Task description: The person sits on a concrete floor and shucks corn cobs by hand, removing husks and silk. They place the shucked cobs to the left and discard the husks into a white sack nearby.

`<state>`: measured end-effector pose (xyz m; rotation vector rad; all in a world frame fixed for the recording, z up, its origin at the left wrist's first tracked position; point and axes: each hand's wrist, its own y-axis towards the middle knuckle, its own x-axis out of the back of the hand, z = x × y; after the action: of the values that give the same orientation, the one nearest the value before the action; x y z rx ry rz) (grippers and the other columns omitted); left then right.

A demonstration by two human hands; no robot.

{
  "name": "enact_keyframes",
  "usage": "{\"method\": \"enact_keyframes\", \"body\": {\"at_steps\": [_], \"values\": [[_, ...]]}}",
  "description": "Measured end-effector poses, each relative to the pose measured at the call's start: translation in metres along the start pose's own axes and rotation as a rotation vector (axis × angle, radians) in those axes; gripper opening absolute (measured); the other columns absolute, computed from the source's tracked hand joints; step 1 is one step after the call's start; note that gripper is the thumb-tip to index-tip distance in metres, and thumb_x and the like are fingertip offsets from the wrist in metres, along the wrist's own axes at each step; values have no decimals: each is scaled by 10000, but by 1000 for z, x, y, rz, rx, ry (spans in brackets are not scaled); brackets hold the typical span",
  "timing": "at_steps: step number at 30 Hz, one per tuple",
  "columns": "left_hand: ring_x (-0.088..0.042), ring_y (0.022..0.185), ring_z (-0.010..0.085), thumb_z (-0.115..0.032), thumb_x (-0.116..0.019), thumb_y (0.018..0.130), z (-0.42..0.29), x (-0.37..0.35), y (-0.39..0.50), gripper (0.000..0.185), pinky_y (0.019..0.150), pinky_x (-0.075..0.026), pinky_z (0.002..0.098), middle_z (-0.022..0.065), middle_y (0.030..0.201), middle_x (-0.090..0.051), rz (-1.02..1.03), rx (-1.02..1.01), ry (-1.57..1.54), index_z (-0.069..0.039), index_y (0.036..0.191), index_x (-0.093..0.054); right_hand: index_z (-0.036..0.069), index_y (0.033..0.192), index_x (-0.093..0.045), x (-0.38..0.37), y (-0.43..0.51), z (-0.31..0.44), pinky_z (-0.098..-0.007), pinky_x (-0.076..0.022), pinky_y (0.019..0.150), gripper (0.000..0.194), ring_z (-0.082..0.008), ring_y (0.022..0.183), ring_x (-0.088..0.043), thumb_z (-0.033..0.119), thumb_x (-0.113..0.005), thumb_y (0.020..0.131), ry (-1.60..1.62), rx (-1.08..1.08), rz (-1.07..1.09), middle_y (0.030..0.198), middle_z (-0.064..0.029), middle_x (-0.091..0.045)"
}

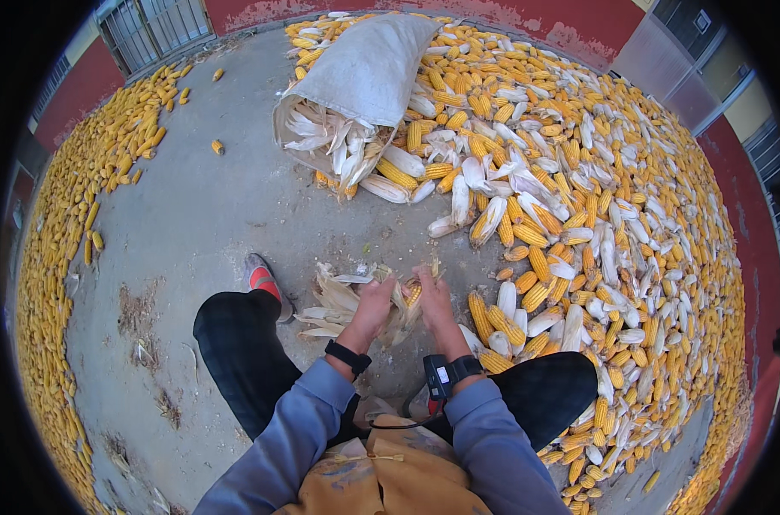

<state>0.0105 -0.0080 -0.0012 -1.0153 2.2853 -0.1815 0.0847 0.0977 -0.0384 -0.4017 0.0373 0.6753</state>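
Observation:
Between my two hands is an ear of corn (413,295) with its yellow kernels partly bared. My left hand (375,302) is closed on the pale dry husk at the ear's left side. My right hand (433,297) grips the ear at its right side, with a bit of husk standing up above the fingers. Below and to the left of them, loose corn husks (329,306) lie on the concrete ground. The fingertips of both hands are partly hidden by husk.
A white woven sack (371,64) of husks lies on its side ahead. A large heap of corn ears (557,212), some still in husk, spreads ahead and to the right, reaching my right knee. Another corn pile (49,309) lines the left. Husk scraps (142,354) dot the concrete.

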Motion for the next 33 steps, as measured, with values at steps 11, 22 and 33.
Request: {"method": "enact_keyframes", "body": {"at_steps": [11, 22, 33], "values": [[-524, 593, 118, -224, -431, 956, -13, 8, -27, 336, 606, -446, 267, 27, 649, -570, 426, -21, 600, -17, 744, -591, -12, 951, -517, 59, 35, 12, -418, -519, 659, 336, -302, 732, -604, 301, -395, 939, 505, -252, -362, 822, -164, -602], [-552, 922, 120, -244, -466, 942, -12, 42, -39, 280, 846, -428, 263, 74, 941, -591, 413, 147, 648, 3, 1052, -542, 1, 802, -550, 51, 57, 35, -347, -495, 669, 376, -233, 688, -616, 262, -333, 964, 222, 98, -192, 752, -146, -644], [-460, 1109, 152, -149, -528, 885, 18, 29, -20, 468, 958, -375, 286, 98, 1196, -483, 154, -196, 448, -11, 1298, -357, -4, 752, -525, -34, 4, 31, -334, -491, 721, 404, -233, 704, -625, 272, -328, 971, -78, 303, 43, 757, -139, -658]]}}
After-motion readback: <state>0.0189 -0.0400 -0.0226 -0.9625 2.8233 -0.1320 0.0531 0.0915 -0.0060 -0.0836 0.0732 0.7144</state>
